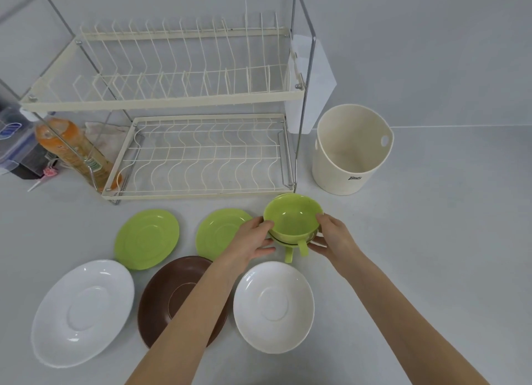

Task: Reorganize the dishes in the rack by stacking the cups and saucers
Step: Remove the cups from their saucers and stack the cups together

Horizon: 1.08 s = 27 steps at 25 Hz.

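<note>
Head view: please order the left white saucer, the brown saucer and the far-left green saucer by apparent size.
1. Left white saucer
2. Brown saucer, partly hidden by an arm
3. Green saucer
The green one lies farther from the camera, so its true size is unsure.

- We see both tiers of the dish rack (184,96) open from above and in front.
- Five saucers crowd the counter's (431,240) near-left part; bare lanes run between them.
- The cream bucket (349,154) blocks the rack's right flank.
- A bottle (72,148) and boxes (14,137) block the left.
- The counter's right edge lies free.
</note>
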Each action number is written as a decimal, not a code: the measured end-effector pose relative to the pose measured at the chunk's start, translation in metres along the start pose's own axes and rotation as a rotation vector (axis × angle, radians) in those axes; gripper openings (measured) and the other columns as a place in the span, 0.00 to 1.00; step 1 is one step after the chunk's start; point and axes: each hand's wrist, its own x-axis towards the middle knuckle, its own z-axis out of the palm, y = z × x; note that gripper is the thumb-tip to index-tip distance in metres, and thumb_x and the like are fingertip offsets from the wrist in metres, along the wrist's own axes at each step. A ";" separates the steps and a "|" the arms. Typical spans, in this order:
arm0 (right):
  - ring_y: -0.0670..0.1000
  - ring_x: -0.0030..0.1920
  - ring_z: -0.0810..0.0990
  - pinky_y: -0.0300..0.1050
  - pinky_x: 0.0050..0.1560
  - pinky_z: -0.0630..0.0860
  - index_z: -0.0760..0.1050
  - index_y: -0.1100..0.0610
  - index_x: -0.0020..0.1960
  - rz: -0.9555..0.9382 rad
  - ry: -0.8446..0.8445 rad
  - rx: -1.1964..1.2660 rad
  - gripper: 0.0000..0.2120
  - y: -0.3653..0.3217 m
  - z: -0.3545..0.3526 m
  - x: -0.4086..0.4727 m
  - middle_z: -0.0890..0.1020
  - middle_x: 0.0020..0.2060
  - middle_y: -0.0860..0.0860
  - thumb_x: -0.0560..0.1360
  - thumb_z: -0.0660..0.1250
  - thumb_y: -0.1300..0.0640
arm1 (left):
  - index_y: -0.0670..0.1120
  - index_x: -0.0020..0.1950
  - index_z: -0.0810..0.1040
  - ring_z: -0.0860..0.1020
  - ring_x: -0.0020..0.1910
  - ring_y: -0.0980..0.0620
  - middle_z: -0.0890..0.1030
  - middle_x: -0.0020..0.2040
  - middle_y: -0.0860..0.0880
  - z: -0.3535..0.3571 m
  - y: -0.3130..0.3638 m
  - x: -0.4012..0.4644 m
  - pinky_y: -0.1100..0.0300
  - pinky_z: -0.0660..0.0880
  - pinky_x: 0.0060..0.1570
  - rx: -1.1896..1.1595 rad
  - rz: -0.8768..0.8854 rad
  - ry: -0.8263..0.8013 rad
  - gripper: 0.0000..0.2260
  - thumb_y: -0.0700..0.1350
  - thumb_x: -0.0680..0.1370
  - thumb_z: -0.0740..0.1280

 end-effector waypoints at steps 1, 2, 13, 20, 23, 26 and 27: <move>0.56 0.52 0.75 0.50 0.56 0.73 0.70 0.56 0.56 -0.016 0.000 0.000 0.10 0.000 0.001 -0.002 0.74 0.53 0.55 0.79 0.53 0.56 | 0.42 0.61 0.73 0.76 0.56 0.41 0.73 0.59 0.43 -0.001 -0.001 -0.002 0.52 0.77 0.54 -0.003 0.016 0.007 0.13 0.41 0.78 0.59; 0.56 0.52 0.75 0.51 0.57 0.73 0.71 0.56 0.56 -0.033 -0.003 -0.005 0.10 0.000 0.002 -0.005 0.75 0.53 0.55 0.79 0.53 0.57 | 0.44 0.53 0.76 0.77 0.53 0.43 0.74 0.55 0.43 -0.003 -0.001 -0.005 0.53 0.78 0.52 -0.011 0.027 0.018 0.08 0.40 0.77 0.59; 0.55 0.54 0.78 0.48 0.56 0.76 0.73 0.57 0.61 -0.187 -0.100 -0.027 0.14 -0.025 0.080 -0.021 0.78 0.55 0.55 0.77 0.59 0.56 | 0.46 0.55 0.75 0.78 0.53 0.42 0.77 0.55 0.45 -0.092 0.033 -0.031 0.52 0.76 0.55 -0.043 0.201 0.106 0.09 0.39 0.76 0.61; 0.56 0.52 0.79 0.48 0.56 0.77 0.73 0.57 0.60 -0.203 -0.121 -0.058 0.14 -0.050 0.171 -0.006 0.77 0.61 0.59 0.78 0.59 0.54 | 0.43 0.64 0.72 0.79 0.57 0.42 0.78 0.59 0.43 -0.180 0.072 -0.015 0.54 0.76 0.55 0.035 0.252 0.123 0.16 0.42 0.77 0.62; 0.55 0.49 0.78 0.47 0.56 0.76 0.74 0.56 0.56 -0.208 -0.121 -0.042 0.11 -0.062 0.207 0.007 0.78 0.56 0.59 0.78 0.58 0.54 | 0.42 0.66 0.71 0.79 0.55 0.43 0.78 0.61 0.43 -0.212 0.091 0.002 0.55 0.76 0.54 0.054 0.258 0.152 0.18 0.43 0.77 0.62; 0.55 0.49 0.78 0.45 0.56 0.76 0.72 0.58 0.63 -0.223 -0.125 -0.061 0.16 -0.074 0.237 0.025 0.77 0.51 0.55 0.78 0.58 0.53 | 0.42 0.65 0.71 0.79 0.52 0.44 0.78 0.57 0.44 -0.234 0.108 0.018 0.56 0.75 0.54 0.020 0.262 0.188 0.17 0.44 0.77 0.61; 0.55 0.50 0.78 0.45 0.56 0.76 0.72 0.59 0.63 -0.224 -0.126 -0.070 0.17 -0.079 0.246 0.030 0.77 0.51 0.54 0.78 0.57 0.53 | 0.43 0.65 0.72 0.79 0.52 0.45 0.78 0.55 0.45 -0.239 0.112 0.023 0.56 0.75 0.54 0.009 0.265 0.198 0.17 0.44 0.77 0.61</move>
